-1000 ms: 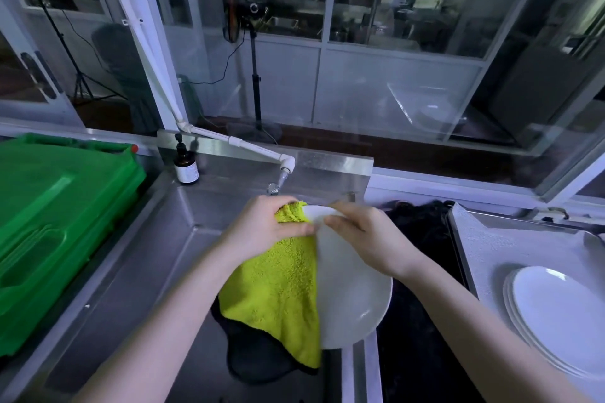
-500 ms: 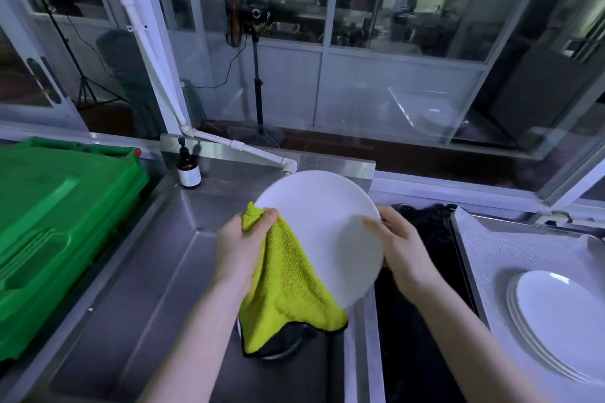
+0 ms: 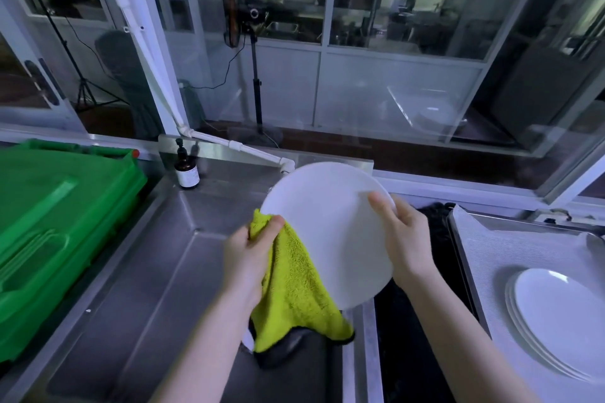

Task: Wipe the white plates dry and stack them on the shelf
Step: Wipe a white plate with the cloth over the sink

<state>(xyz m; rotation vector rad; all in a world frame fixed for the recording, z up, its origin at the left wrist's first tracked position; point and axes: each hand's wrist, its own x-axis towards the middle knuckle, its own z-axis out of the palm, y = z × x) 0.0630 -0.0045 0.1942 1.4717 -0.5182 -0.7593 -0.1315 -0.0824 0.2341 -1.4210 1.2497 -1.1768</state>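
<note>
L hand [image 3: 245,258], over the sink [image 3: 147,271] at mid-basin, pinches a bunched yellow-green cloth [image 3: 294,291] btwn thumb & fingers, pressing it to the left rim of the white plate [image 3: 327,226]; the rest of the cloth hangs down into the basin. R hand [image 3: 406,239] grips the plate's right rim, thumb laid on the face toward the camera, fingers behind it & hidden. The plate is held tilted up above the sink's right edge, touching nothing but hands & cloth. Under the cloth in the basin: a dark shape w/ a sliver of white, can't tell what. Right of the sink, on a lined tray [image 3: 510,249], a stack of white plates [image 3: 563,314], several deep, prob. the ones already dried; whether that tray is the shelf I can't tell. So my read: task partway, wipe step in hand on this plate. Left to do: finish the wipe, set it on the stack. No other wet plates clearly in view. Left of the sink, a green crate [image 3: 49,222]. At the sink's far-left corner, a brown bottle [image 3: 186,170]; at its back rim a white tap pipe [image 3: 248,150]. Beyond the sink, behind glass, a standing fan [image 3: 235,20].
</note>
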